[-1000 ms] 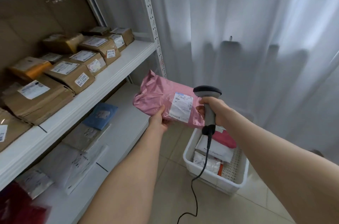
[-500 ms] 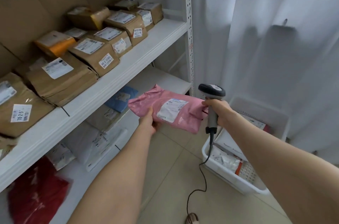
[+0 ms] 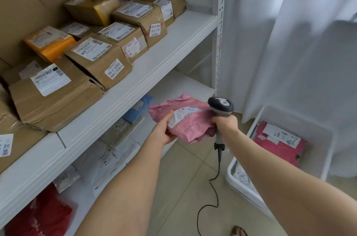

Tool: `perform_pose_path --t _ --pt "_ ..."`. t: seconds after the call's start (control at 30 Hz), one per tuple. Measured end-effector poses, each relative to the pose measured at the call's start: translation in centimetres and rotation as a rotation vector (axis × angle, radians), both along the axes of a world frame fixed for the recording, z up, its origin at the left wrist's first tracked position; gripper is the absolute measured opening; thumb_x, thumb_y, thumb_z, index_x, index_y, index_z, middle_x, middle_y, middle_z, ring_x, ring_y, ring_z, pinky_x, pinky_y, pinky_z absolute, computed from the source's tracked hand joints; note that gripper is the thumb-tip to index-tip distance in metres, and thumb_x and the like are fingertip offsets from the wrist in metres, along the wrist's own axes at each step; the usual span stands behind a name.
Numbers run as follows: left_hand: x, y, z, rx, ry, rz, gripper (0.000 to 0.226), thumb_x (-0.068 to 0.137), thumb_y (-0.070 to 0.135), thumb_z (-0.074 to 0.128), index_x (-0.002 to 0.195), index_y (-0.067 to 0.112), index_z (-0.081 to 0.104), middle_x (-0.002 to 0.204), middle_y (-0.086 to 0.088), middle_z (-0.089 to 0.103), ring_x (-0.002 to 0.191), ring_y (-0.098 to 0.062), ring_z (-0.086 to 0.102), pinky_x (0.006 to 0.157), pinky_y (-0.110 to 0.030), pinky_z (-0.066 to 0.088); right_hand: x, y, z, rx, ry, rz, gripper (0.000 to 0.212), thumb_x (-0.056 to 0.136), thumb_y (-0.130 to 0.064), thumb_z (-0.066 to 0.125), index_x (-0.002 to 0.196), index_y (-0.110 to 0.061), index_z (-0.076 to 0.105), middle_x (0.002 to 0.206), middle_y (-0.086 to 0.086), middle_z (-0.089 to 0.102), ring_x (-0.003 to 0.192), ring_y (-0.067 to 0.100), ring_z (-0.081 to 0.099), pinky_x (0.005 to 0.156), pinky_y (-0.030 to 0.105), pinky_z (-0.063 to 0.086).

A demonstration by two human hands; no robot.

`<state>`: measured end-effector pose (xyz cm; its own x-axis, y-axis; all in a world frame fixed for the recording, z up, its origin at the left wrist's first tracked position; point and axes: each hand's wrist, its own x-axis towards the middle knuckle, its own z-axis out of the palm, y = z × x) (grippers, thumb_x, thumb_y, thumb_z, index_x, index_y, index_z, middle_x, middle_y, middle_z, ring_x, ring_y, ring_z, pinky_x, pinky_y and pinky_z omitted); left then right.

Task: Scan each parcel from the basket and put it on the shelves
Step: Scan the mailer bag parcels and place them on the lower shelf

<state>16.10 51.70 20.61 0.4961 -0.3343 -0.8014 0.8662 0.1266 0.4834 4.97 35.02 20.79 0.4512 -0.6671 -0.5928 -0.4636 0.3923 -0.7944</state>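
White curtain hangs down to tiled floor.

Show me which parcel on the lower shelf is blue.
The blue parcel beside the held pink parcel; the others there are grey, white or red.

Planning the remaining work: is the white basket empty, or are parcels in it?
Not empty: a red parcel and a white parcel lie inside the basket.

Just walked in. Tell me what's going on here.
A person holds a pink parcel in the left hand and grips a corded scanner in the right hand, its head close beside the parcel's label. The white basket on the floor holds more parcels. The upper shelf carries labelled cardboard boxes; the pink parcel is not shelved yet.
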Motion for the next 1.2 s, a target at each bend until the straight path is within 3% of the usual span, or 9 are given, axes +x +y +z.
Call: perform_pose_path --t 0.1,0.3,0.37,0.47,0.6,0.63,0.93,1.07,1.2 --pt "0.9 -1.6 -1.5 -0.032 0.072 -0.085 0.040 0.086 0.024 0.069 0.122 0.008 0.058 0.125 -0.019 0.061 0.114 -0.036 0.059 0.092 -0.057 0.049 2.9 -0.4 -1.8 -0.013 0.015 0.001 0.021 0.076 0.000 0.062 0.097 -0.006 0.062 0.081 0.010 0.062 0.066 0.025 0.056 0.062 0.030 0.047" --pt "6.2 -4.2 -5.4 0.054 -0.091 -0.012 0.026 0.087 0.000 0.063 0.111 0.009 0.061 0.093 -0.012 0.073 0.078 -0.024 0.071 0.062 -0.036 0.060 9.5 -3.8 -6.0 0.065 0.026 0.094 0.043 0.076 0.001 0.065 0.119 0.005 0.059 0.093 0.017 0.065 0.074 0.028 0.061 0.064 0.030 0.048" --pt "8.9 -5.6 -7.0 0.078 -0.203 0.045 0.041 0.087 -0.003 0.063 0.124 0.010 0.056 0.109 -0.015 0.069 0.089 -0.026 0.069 0.070 -0.039 0.059 12.8 -5.2 -7.5 0.082 0.003 0.126 0.049 0.079 0.001 0.065 0.126 0.005 0.054 0.100 0.015 0.064 0.076 0.024 0.061 0.068 0.029 0.049" --pt "12.8 -7.7 -9.7 0.159 -0.307 0.141 0.051 0.087 0.004 0.066 0.134 0.013 0.050 0.125 -0.015 0.062 0.108 -0.032 0.063 0.090 -0.048 0.052 18.0 -7.1 -9.6 0.051 -0.023 0.179 0.052 0.085 -0.003 0.062 0.134 0.003 0.048 0.129 0.016 0.058 0.107 0.026 0.062 0.095 0.031 0.049" --pt "17.3 -8.7 -14.0 0.275 -0.374 0.279 0.048 0.088 0.008 0.066 0.134 0.013 0.051 0.128 -0.014 0.059 0.112 -0.033 0.060 0.095 -0.051 0.049 23.0 -8.5 -11.8 0.088 -0.093 0.228 0.006 0.083 0.000 0.062 0.081 -0.005 0.060 0.074 0.009 0.057 0.063 0.018 0.051 0.055 0.023 0.045" --pt "18.4 -8.8 -15.1 0.276 -0.385 0.301 0.049 0.088 0.007 0.065 0.135 0.013 0.050 0.130 -0.015 0.058 0.113 -0.033 0.059 0.097 -0.051 0.048 24.2 -8.6 -12.7 0.109 -0.110 0.240 0.017 0.082 0.000 0.061 0.069 -0.009 0.054 0.063 0.005 0.050 0.057 0.017 0.046 0.049 0.022 0.039" --pt "28.6 -7.4 -22.9 0.281 -0.492 0.368 0.055 0.090 -0.007 0.056 0.140 0.014 0.045 0.131 -0.015 0.057 0.113 -0.032 0.059 0.086 -0.044 0.052 32.1 -6.4 -20.6 0.238 -0.291 0.290 0.024 0.080 0.010 0.058 0.067 -0.008 0.050 0.064 0.004 0.043 0.057 0.014 0.040 0.052 0.023 0.033" --pt "32.2 -6.3 -26.0 0.330 -0.485 0.459 0.056 0.092 -0.007 0.053 0.142 0.016 0.041 0.136 -0.015 0.052 0.118 -0.033 0.056 0.097 -0.053 0.047 34.1 -6.1 -23.8 0.255 -0.278 0.317 0.027 0.079 0.011 0.061 0.064 -0.010 0.054 0.060 0.000 0.049 0.054 0.011 0.045 0.044 0.015 0.038" --pt "33.9 -5.9 -27.1 0.574 -0.591 0.451 0.057 0.092 -0.006 0.053 0.143 0.015 0.039 0.139 -0.014 0.050 0.121 -0.032 0.053 0.102 -0.051 0.044 35.5 -5.8 -25.6 0.314 -0.273 0.288 0.025 0.081 0.008 0.062 0.067 -0.012 0.057 0.066 0.003 0.050 0.060 0.017 0.048 0.064 0.031 0.044"
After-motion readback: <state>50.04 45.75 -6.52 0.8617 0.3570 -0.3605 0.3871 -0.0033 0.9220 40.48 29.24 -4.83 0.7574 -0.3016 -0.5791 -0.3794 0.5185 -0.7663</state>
